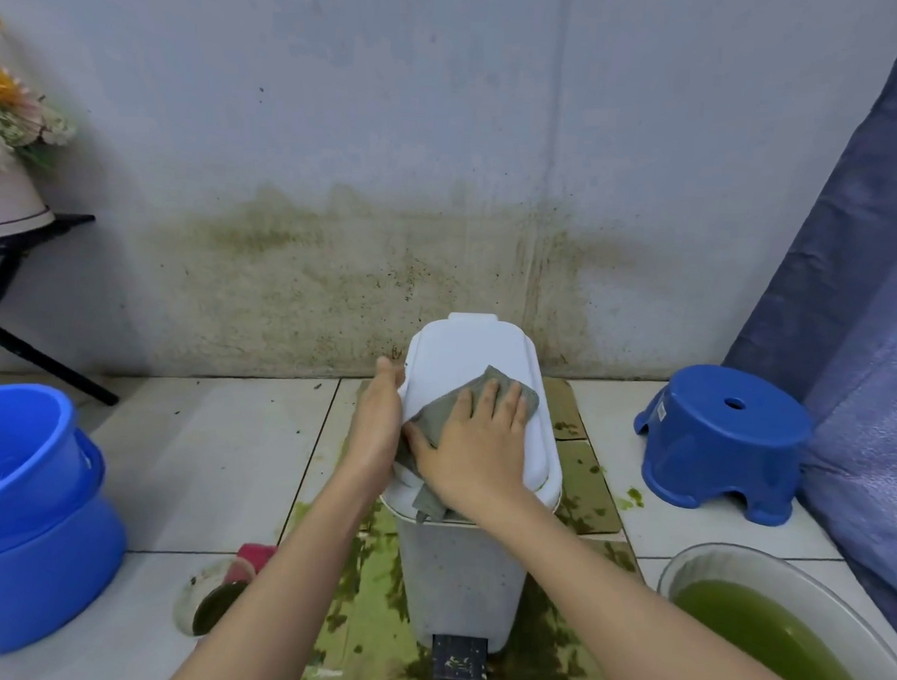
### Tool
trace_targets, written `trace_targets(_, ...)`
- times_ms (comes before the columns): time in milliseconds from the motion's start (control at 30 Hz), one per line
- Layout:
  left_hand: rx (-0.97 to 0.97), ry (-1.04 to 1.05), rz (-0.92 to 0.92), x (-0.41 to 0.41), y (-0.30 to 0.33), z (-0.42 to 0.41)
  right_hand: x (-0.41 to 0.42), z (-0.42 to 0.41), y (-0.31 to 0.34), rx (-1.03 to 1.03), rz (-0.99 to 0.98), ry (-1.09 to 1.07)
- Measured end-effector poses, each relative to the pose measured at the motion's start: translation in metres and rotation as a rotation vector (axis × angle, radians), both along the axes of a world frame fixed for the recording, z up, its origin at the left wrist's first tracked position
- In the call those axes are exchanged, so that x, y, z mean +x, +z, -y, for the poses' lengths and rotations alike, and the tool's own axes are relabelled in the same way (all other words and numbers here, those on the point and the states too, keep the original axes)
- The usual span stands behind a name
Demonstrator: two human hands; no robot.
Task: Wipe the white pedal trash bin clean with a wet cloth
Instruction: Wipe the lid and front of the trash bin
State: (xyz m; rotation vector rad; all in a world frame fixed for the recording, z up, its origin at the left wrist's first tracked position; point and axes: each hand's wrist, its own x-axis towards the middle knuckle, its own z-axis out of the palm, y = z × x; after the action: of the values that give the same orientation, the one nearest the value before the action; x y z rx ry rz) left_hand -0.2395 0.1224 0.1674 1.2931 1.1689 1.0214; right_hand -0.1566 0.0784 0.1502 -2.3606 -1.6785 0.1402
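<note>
The white pedal trash bin (459, 571) stands in the middle of the floor with its lid (466, 351) closed and its dark pedal (459, 660) at the front. A grey-green cloth (506, 388) lies on the lid. My right hand (475, 443) presses flat on the cloth with fingers spread and straight. My left hand (378, 419) lies flat against the lid's left edge, fingers straight.
Cardboard (584, 479) smeared with green muck lies under the bin. A blue stool (722, 439) stands at the right, a basin of green water (783, 632) at the lower right. Stacked blue buckets (27, 516) sit at the left, a small dirty bowl (209, 602) beside them.
</note>
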Motion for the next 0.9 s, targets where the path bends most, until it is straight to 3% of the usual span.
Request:
trace_targets(100, 0.013, -0.038, -0.089, 0.011, -0.013, -0.002, 0.033, -0.014, -0.003, 0.028, -0.038, -0.023)
trace_targets(167, 0.110, -0.029, -0.262, 0.018, -0.020, 0.005, 0.065, -0.028, 0.003, 0.028, -0.151, -0.057)
trace_targets(233, 0.237, -0.014, -0.430, 0.020, -0.028, 0.010, 0.089, -0.035, 0.009, 0.087, -0.431, -0.081)
trace_targets(300, 0.269, 0.031, -0.440, 0.018, -0.031, 0.010, 0.100, -0.033, 0.008, 0.200, -0.740, -0.074)
trace_targets(333, 0.270, 0.048, -0.424, 0.015, -0.033, 0.009, 0.101, -0.027, 0.006, 0.263, -0.805, -0.052)
trace_targets(600, 0.330, 0.052, -0.470, 0.016, -0.036, 0.005, 0.082, 0.088, -0.031, 0.516, -0.862, 0.079)
trace_targets(800, 0.149, -0.047, -0.261, 0.008, -0.035, 0.006, 0.068, 0.123, -0.053, 0.574, -0.710, 0.052)
trace_targets(900, 0.089, -0.068, -0.199, 0.005, -0.032, 0.007, 0.060, 0.132, -0.060, 0.602, -0.565, 0.142)
